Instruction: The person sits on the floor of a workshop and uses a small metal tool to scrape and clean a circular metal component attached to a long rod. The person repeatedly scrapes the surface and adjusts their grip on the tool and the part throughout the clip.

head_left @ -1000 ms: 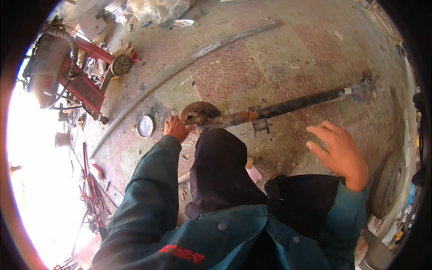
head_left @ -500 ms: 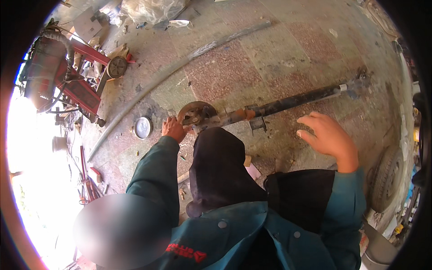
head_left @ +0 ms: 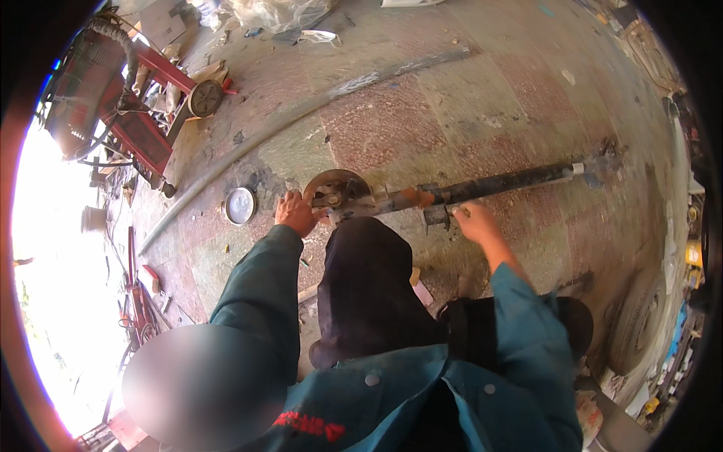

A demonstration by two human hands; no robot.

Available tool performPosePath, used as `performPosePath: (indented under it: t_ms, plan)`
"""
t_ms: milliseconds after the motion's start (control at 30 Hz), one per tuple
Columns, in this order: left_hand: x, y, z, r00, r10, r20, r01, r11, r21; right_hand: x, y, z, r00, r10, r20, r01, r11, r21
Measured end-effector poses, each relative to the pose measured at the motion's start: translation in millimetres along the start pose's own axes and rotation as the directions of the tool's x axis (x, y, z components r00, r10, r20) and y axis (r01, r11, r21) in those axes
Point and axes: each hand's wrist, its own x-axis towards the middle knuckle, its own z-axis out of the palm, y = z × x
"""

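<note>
hands (head_left: 297,213) (head_left: 476,223) on axle (head_left: 482,184) | stained tiled floor (head_left: 392,120) | cluttered workshop

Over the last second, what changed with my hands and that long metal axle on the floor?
The right hand came down from open air, forward and to the left, onto the long axle, landing at the bracket near its middle; whether it grips is unclear. The left hand stayed at the rusty hub disc. The axle and the small round lid did not move.
</note>
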Motion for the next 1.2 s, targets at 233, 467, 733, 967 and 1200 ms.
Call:
performPosePath:
  t_ms: [233,467,733,967,1200]
  plan:
    - [3.6,4.2,-17.9,0.993,-0.002,0.116,0.010,0.998,-0.064,34.7,7.6,110.0,0.922,0.303,0.240,-0.386,0.739,0.551]
    - [14.3,4.6,-15.4,0.994,0.077,0.073,-0.077,0.997,-0.006,63.5,25.2,149.2,0.908,0.305,0.287,-0.377,0.298,0.877]
    - [2.4,-5.6,-10.2,0.993,0.021,0.117,-0.022,1.000,0.002,43.3,-4.8,140.8,0.921,0.297,0.253,-0.313,0.175,0.934]
    - [7.6,-1.0,-11.7,0.992,0.035,0.120,-0.035,0.999,-0.004,43.5,-15.6,124.9,0.938,0.277,0.211,-0.251,0.119,0.961]
    - [4.5,-0.5,-8.6,0.989,0.001,0.150,-0.006,0.999,0.032,36.8,-26.6,111.3,0.918,0.321,0.232,-0.293,0.156,0.943]
